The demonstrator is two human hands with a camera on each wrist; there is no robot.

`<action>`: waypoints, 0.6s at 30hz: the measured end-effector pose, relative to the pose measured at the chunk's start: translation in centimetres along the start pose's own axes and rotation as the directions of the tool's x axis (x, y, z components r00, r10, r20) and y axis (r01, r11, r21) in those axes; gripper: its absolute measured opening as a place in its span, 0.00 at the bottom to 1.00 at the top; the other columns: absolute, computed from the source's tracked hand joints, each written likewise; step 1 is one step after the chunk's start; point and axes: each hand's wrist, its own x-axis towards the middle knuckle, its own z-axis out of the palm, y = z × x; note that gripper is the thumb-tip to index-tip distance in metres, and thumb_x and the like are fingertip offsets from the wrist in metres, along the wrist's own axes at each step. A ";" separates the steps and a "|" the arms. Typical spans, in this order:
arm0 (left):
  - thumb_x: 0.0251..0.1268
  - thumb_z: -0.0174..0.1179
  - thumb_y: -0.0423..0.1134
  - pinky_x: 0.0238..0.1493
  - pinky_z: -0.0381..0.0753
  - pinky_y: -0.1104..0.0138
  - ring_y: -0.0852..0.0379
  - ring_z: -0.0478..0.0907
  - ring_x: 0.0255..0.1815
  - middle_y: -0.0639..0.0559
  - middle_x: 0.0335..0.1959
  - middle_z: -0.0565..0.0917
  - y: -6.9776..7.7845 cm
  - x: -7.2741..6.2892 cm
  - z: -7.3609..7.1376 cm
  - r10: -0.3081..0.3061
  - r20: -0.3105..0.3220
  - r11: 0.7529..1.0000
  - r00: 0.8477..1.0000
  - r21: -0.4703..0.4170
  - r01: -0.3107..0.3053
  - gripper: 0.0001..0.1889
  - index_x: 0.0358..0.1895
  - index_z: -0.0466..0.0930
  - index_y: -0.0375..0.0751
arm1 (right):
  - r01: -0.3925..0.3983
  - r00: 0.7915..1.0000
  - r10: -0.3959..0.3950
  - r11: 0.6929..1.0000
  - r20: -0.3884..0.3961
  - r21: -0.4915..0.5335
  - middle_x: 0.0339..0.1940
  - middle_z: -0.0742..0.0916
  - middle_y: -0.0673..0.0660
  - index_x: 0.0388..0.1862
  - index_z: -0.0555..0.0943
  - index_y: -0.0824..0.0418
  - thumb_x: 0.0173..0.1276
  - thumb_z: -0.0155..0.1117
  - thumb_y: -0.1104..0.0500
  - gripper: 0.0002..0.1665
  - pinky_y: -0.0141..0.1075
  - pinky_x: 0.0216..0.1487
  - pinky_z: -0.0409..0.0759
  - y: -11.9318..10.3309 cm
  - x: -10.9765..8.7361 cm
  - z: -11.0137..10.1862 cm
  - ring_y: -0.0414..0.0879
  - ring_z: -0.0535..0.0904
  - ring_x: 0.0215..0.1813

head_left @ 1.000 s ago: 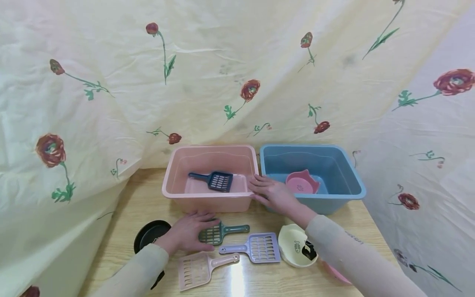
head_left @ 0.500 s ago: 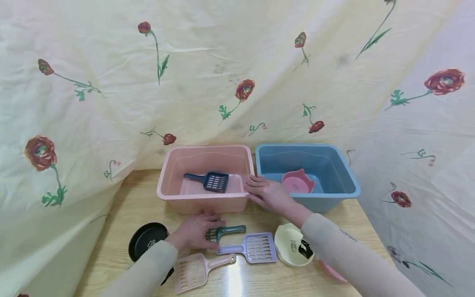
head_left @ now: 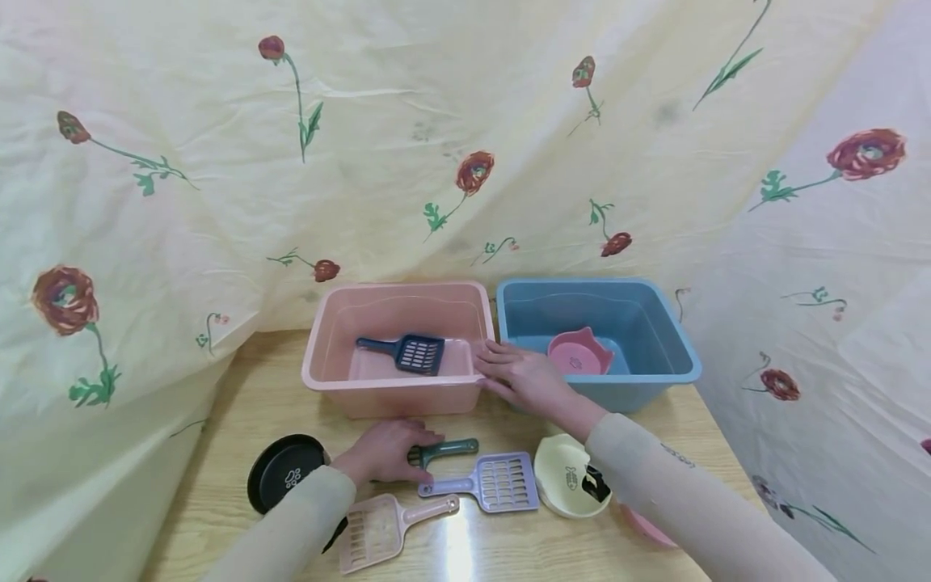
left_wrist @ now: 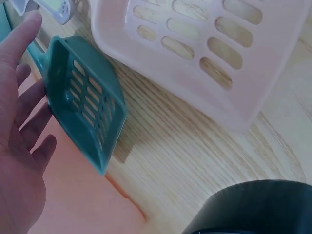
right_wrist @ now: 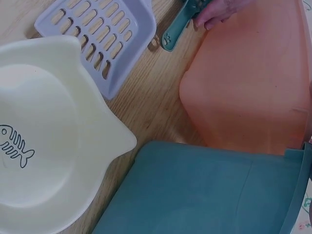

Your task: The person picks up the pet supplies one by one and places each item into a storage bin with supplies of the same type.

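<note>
My left hand (head_left: 389, 450) lies over the basket end of a dark green litter scoop (head_left: 457, 447), in front of the pink tub. In the left wrist view, its loosely bent fingers (left_wrist: 34, 105) meet the scoop's side, and the thumb stands apart near the handle. The green scoop's slotted basket (left_wrist: 90, 95) shows there. My right hand (head_left: 529, 380) rests with extended fingers on the right front corner of the pink tub (head_left: 396, 382). A navy litter scoop (head_left: 418, 354) lies inside that tub.
A blue tub (head_left: 618, 379) holding a pink cat-eared bowl (head_left: 578, 356) stands at right. Across the table lie a lilac scoop (head_left: 483, 485), a pale pink scoop (head_left: 374, 537), a black bowl (head_left: 280, 469), a cream bowl (head_left: 567, 485) and a partly hidden pink item (head_left: 647, 525).
My left hand has slid right along the green scoop, covering more of its basket. The right hand stays on the tub corner. The whole view has shifted slightly.
</note>
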 end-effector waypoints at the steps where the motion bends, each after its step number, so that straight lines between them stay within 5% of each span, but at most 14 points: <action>1: 0.57 0.78 0.62 0.57 0.84 0.57 0.54 0.84 0.55 0.55 0.59 0.89 -0.1 0.1 0.1 0.004 0.001 1.000 1.000 -0.001 -0.004 0.35 0.68 0.86 0.54 | -0.004 1.000 0.004 1.000 0.003 0.002 0.67 0.87 0.58 0.67 0.86 0.59 0.75 0.71 0.49 0.26 0.51 0.69 0.81 0.0 0.0 0.0 0.56 0.81 0.72; 6: 0.57 0.78 0.61 0.46 0.83 0.63 0.61 0.80 0.44 0.57 0.50 0.88 -0.4 0.1 0.4 0.033 0.019 0.999 0.999 0.017 -0.033 0.31 0.63 0.89 0.55 | -0.017 1.000 0.017 1.000 0.025 0.008 0.69 0.85 0.57 0.68 0.85 0.57 0.77 0.70 0.48 0.26 0.50 0.70 0.80 0.1 0.1 0.2 0.55 0.80 0.73; 15: 0.58 0.80 0.55 0.60 0.84 0.55 0.52 0.84 0.58 0.51 0.59 0.89 -0.7 -0.8 -0.3 0.006 0.066 0.999 0.998 0.034 -0.008 0.28 0.62 0.89 0.54 | -0.037 0.998 0.036 0.999 0.045 0.015 0.71 0.84 0.56 0.69 0.84 0.56 0.77 0.69 0.47 0.27 0.50 0.72 0.79 0.1 0.0 0.3 0.54 0.79 0.74; 18: 0.58 0.81 0.53 0.59 0.84 0.57 0.55 0.84 0.55 0.53 0.58 0.89 -0.4 -0.6 -0.7 0.001 0.063 1.000 0.998 0.018 -0.003 0.28 0.63 0.89 0.54 | -0.050 0.997 0.050 0.999 0.053 0.017 0.71 0.83 0.56 0.70 0.84 0.56 0.77 0.70 0.47 0.27 0.50 0.72 0.78 0.1 0.0 0.3 0.53 0.78 0.75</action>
